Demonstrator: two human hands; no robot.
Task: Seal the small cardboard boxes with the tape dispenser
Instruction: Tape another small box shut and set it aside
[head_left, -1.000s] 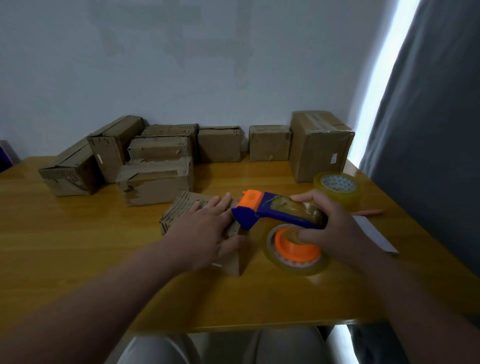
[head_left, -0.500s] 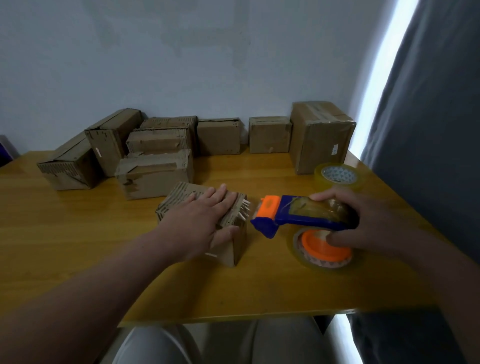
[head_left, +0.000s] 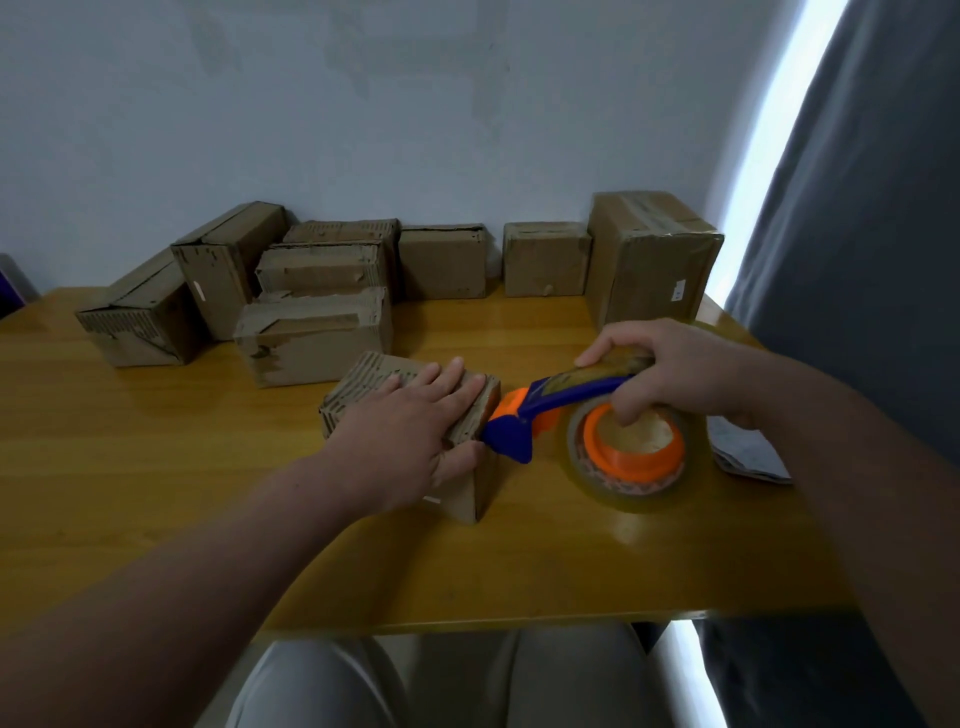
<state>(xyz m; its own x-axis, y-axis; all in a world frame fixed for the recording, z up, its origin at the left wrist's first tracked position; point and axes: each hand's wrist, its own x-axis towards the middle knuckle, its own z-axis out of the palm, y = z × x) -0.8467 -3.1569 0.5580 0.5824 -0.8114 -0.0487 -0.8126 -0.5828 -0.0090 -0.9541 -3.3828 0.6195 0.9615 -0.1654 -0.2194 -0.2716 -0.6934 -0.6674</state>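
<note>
A small worn cardboard box (head_left: 358, 387) sits in the middle of the wooden table (head_left: 156, 467). My left hand (head_left: 410, 436) lies flat on its top, fingers straight, thumb against the near side. My right hand (head_left: 670, 374) grips the handle of the blue and orange tape dispenser (head_left: 545, 410), whose orange front end touches the box's right edge. The clear tape roll (head_left: 628, 452) on its orange hub hangs under my right hand.
Several more cardboard boxes (head_left: 311, 338) stand along the wall at the back, with a taller one (head_left: 649, 260) at the right. A folded paper (head_left: 748, 452) lies near the table's right edge. A grey curtain (head_left: 857, 260) hangs at the right.
The dispenser pulled away to the right of the box half a second ago, and is back with its front end against the box's right edge. My left hand stays on the box.
</note>
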